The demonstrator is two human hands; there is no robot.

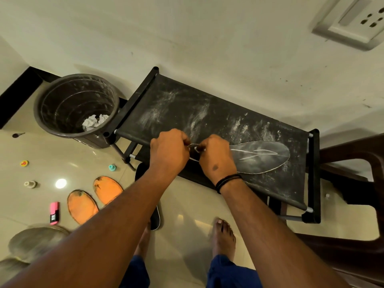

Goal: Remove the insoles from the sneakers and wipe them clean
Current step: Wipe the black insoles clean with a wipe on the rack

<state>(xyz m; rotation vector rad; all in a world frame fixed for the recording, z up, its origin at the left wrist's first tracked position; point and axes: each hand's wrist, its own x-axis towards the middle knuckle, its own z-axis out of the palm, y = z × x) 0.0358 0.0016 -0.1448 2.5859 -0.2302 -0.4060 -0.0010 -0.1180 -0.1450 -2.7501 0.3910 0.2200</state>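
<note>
- dark grey insole (pixel 259 156) lies flat on the top shelf of the black fabric shoe rack (pixel 187 107), centre-right of the frame, toe end toward the right, pale line marks on its face
- looks thin, light and floppy, probably foam; should bend easily, so best taken at the heel edge or supported under the middle
- left hand (pixel 169 151) and right hand (pixel 217 157) meet at the heel end, centre of the frame; fingers of both curled, seemingly pinching the heel edge and a small white bit (pixel 199 149), maybe a wipe, cannot tell for sure
- rack fabric is dusty with white smears, may sag under pressure and put grit back on the insole
- dark bin (pixel 76 104) upper left beside the rack, crumpled white paper (pixel 94 121) inside
- two orange insoles (pixel 94 199) on the glossy tile floor, lower left, pink marker (pixel 54 213) beside them
- bare foot (pixel 223 235) bottom centre; wall socket (pixel 353 21) upper right
</note>
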